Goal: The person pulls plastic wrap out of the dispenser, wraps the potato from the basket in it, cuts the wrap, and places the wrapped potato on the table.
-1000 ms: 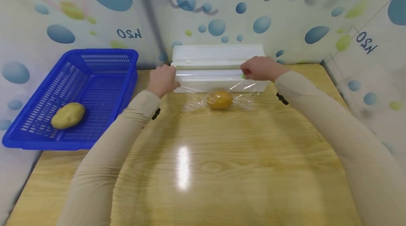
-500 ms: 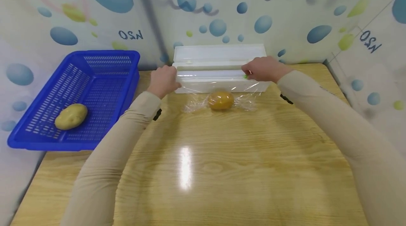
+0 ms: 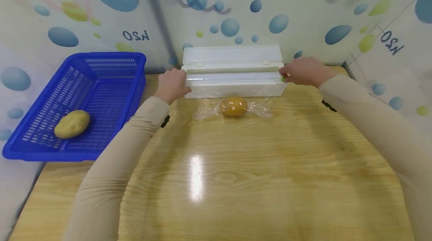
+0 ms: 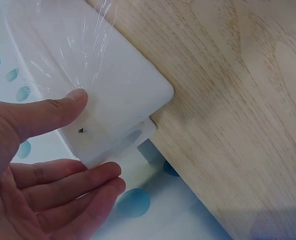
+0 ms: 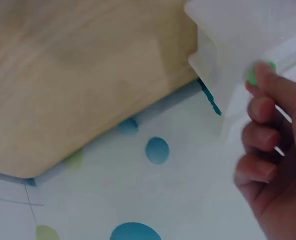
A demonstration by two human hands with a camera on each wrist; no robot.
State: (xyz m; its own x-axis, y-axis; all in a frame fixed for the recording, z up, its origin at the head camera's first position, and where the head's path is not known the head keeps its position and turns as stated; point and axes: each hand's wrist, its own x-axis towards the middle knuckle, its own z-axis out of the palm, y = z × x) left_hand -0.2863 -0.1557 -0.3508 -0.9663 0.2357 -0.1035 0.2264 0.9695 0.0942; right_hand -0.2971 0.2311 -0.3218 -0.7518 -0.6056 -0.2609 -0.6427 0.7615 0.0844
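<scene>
A white cling film dispenser point(image 3: 233, 90) stands at the table's back with its lid point(image 3: 231, 55) raised. My left hand point(image 3: 171, 85) grips its left end; in the left wrist view the thumb point(image 4: 70, 102) presses the film against the box and the fingers curl by the end. At the opposite end my right hand point(image 3: 305, 71) pinches a small green slider point(image 5: 252, 75) between thumb and fingers. Clear cling film point(image 3: 260, 109) hangs over the dispenser's front and lies around a smooth, yellow-orange oval piece of produce point(image 3: 233, 106) on the table.
On the left stands a blue perforated basket point(image 3: 141, 79) with a potato point(image 3: 72, 124) in it. A patterned wall point(image 3: 229, 8) rises right behind the dispenser. The wooden table point(image 3: 243, 181) stretches in front of it.
My right hand has slid rightward along the dispenser with the green slider, to the box's right end. My left hand stays on the left end. The wrapped produce has not moved.
</scene>
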